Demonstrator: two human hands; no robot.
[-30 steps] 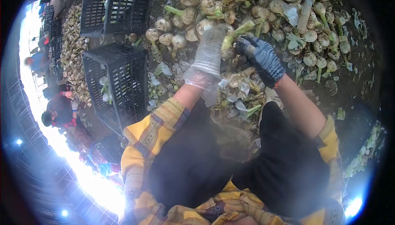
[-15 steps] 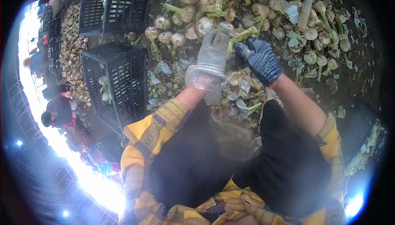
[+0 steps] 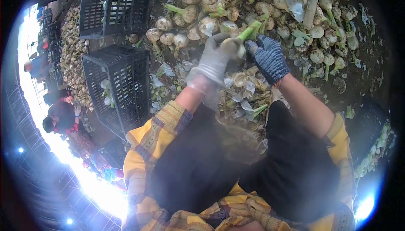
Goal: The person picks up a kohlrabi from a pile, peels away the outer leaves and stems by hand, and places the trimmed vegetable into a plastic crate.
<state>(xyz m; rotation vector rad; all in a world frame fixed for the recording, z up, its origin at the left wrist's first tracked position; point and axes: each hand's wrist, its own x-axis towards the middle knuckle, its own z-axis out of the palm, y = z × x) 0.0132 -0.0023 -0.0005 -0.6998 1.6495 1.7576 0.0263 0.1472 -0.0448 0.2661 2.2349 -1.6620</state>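
My left hand [image 3: 213, 58], in a pale glove with a clear plastic cuff, is closed around a whitish onion [image 3: 232, 47]. Its thick green stem [image 3: 250, 30] points up and to the right. My right hand [image 3: 268, 58], in a dark blue-grey knit glove, sits just right of the onion with its fingers curled. Whatever is inside those fingers is hidden. Ahead of both hands lies a heap of dirty onions [image 3: 202, 3] with cut stems. Peeled skins and leaf scraps [image 3: 249, 88] litter the ground below them.
Two black plastic crates [image 3: 116, 60] stand to the left, with some stems and bulbs inside. A pale wooden stick [image 3: 311, 11] lies on the heap. Farther left are another onion pile [image 3: 74, 49] and a person in dark and red clothing [image 3: 63, 115].
My left hand has turned, bringing the onion's bulb and green stem into clearer view, the stem now pointing up. My right hand has shifted slightly, staying close beside it.
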